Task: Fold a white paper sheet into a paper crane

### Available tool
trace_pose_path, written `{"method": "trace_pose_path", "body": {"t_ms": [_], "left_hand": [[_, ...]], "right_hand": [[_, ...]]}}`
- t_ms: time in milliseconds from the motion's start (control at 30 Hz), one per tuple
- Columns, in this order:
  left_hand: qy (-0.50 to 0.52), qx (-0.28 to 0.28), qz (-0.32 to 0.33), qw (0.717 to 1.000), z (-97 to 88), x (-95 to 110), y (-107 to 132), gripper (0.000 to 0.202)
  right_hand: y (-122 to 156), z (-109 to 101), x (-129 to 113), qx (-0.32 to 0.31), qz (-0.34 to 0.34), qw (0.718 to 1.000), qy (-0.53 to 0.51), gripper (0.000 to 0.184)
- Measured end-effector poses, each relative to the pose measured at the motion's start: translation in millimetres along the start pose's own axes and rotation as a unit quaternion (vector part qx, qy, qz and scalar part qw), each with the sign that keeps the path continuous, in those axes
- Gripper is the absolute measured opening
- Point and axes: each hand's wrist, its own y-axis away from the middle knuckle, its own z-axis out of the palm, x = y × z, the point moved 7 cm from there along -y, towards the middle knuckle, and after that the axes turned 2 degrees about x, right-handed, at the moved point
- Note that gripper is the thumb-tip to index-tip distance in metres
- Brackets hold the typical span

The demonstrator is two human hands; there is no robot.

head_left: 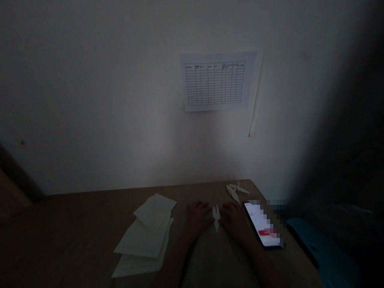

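Observation:
In the dim light, a small, narrow piece of folded white paper (216,219) stands upright-looking on the table, split into two points at its far end. My left hand (198,218) grips its left edge with the fingers curled. From the other side my right hand (235,221) grips the right edge, its fingers bent over the table. Fine finger detail is lost in the dark. Beyond my right hand lie folded paper figures (233,193) with pointed ends, close together. Left of my left hand is a loose pile of white paper sheets (147,236).
A lit phone (259,224) lies right of my right hand, partly pixelated. The brown table (75,232) meets a pale wall (105,100) bearing a printed grid sheet (216,82). A blue-green object (327,252), perhaps a chair, stands past the table's right edge.

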Motion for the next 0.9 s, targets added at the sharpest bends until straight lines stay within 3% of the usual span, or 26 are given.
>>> {"method": "trace_pose_path", "body": {"t_ms": [267, 500, 733, 900], "left_hand": [[0.035, 0.039, 0.01, 0.999, -0.8, 1, -3, 0.04], [0.114, 0.115, 0.036, 0.986, -10.1, 3, -6, 0.02], [0.139, 0.224, 0.124, 0.957, -18.9, 5, -3, 0.016], [0.14, 0.237, 0.148, 0.95, -25.8, 11, 0, 0.012]], "right_hand": [[-2, 0, 3, 0.043, 0.004, 0.997, -0.065, 0.038], [1, -11, -1, 0.095, 0.0, 0.976, -0.194, 0.036], [-1, -12, 2, 0.132, -0.012, 0.968, -0.215, 0.041], [-3, -9, 2, 0.136, -0.03, 0.962, -0.235, 0.041]]}}
